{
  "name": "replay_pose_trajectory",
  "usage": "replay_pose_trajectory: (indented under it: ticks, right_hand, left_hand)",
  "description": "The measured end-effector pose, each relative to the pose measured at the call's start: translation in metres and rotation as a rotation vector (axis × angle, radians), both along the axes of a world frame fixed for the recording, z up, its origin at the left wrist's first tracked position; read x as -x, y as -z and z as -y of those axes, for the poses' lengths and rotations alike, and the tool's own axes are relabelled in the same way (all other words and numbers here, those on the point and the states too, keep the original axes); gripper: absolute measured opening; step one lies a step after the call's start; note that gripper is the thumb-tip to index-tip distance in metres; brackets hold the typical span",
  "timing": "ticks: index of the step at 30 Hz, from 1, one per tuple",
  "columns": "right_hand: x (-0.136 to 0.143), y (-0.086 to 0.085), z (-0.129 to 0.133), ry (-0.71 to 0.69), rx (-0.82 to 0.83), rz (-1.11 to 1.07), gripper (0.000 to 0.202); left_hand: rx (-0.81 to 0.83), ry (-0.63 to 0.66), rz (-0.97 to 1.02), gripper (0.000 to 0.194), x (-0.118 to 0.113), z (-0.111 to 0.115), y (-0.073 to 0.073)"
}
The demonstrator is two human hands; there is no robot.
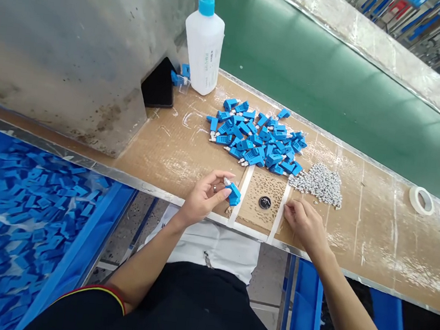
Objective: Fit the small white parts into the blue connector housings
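In the head view, the left hand [204, 197] pinches a blue plastic piece [234, 194] with a white tip, held just above the near edge of the cardboard worktop [166, 148]. The right hand [305, 223] is curled beside a white tape strip [280, 211]; whether its fingers grasp anything, I cannot tell. Between the hands sits a small round black dish [265, 202]. Beyond lie heaped blue pieces [263, 138] and small gray parts [320, 184].
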State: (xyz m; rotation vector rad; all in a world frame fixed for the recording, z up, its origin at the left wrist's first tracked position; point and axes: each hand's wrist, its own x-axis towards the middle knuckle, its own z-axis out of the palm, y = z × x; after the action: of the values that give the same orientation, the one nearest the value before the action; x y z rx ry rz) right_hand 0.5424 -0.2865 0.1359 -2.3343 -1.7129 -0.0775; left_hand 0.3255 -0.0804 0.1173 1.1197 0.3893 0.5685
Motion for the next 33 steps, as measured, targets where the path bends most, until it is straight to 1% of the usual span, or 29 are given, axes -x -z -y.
replay_pose_trajectory:
  ticks: [3,6,9,11,15,19,24,27,29,31,33]
  right_hand:
    - [-0.002,-0.002,-0.001,-0.036,0.028,0.005,0.026]
    - [-0.009,-0.005,-0.001,-0.049,0.04,-0.037,0.025]
    - [-0.012,-0.011,-0.003,-0.063,0.065,-0.11,0.024]
    - [-0.009,-0.016,-0.007,-0.073,0.069,-0.123,0.024]
    - [0.008,-0.025,-0.021,-0.12,0.026,-0.049,0.022]
    - [0.022,-0.024,-0.037,-0.19,0.081,0.021,0.024]
    - [0.022,-0.018,-0.047,-0.232,0.126,0.127,0.028]
    - [0.022,-0.02,-0.048,-0.219,0.156,0.14,0.028]
    - [0.026,-0.027,-0.048,-0.203,0.115,0.095,0.025]
    - [0.036,-0.035,-0.049,-0.167,0.003,0.005,0.019]
    - [0.053,-0.041,-0.053,-0.118,-0.137,-0.112,0.013]
  left_hand:
    - [-0.006,0.004,0.001,0.036,0.0,0.0,0.001]
    - [0.0,0.0,-0.001,0.036,0.0,0.001,0.001]
    - [0.021,-0.018,-0.011,0.041,0.001,0.001,0.002]
    - [0.035,-0.025,-0.02,0.044,0.002,0.001,0.003]
    - [0.028,-0.009,-0.021,0.038,0.002,0.001,0.004]
    - [0.011,-0.005,-0.027,0.033,0.002,0.001,0.004]
    - [-0.005,0.017,-0.023,0.03,0.003,0.0,0.005]
    - [-0.019,0.023,-0.007,0.029,0.003,-0.001,0.006]
    - [-0.035,0.023,0.005,0.028,0.003,-0.001,0.006]
    - [-0.049,0.026,0.015,0.026,0.002,0.0,0.005]
    - [-0.049,0.039,0.024,0.026,0.002,0.001,0.005]
